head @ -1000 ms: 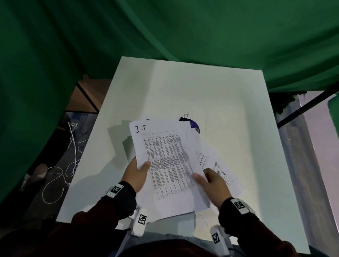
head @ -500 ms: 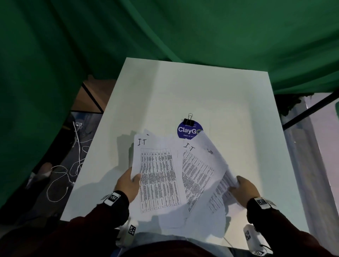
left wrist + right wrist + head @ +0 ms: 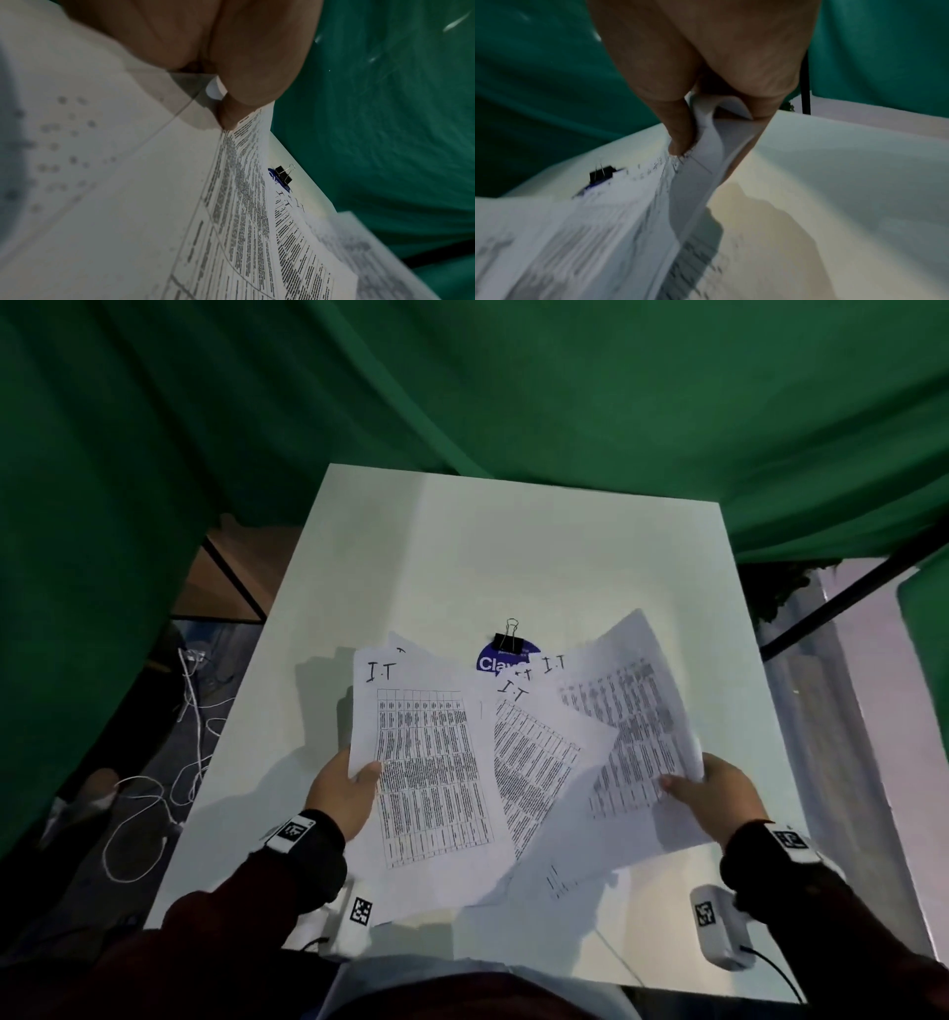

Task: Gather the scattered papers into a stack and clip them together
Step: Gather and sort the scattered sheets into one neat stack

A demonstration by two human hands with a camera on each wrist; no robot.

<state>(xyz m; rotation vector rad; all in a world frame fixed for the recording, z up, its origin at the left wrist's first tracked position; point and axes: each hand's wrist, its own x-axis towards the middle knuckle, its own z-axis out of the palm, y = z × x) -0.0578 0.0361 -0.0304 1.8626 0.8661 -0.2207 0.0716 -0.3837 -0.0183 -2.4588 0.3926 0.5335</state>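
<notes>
Left hand (image 3: pixel 343 796): fingers under, thumb on top, pinching the edge of a printed sheet bundle (image 3: pixel 429 762) raised off the table (image 3: pixel 513 546).
Right hand (image 3: pixel 719 796): fingers and thumb clamped on the curled edge of further sheets (image 3: pixel 631 726), likely holding them clear for merging.
Middle sheet (image 3: pixel 534 757): overlapped between both bundles, fanned, not squared.
Binder clip (image 3: pixel 508 640): black, unused, on a blue round sticker (image 3: pixel 495 660) just beyond the papers, within reach for clipping.

We see a white bench (image 3: pixel 513 546) backed by green cloth (image 3: pixel 462 377), a round blue sticker (image 3: pixel 506 662) on it, and white cable (image 3: pixel 190 711) on the floor.
</notes>
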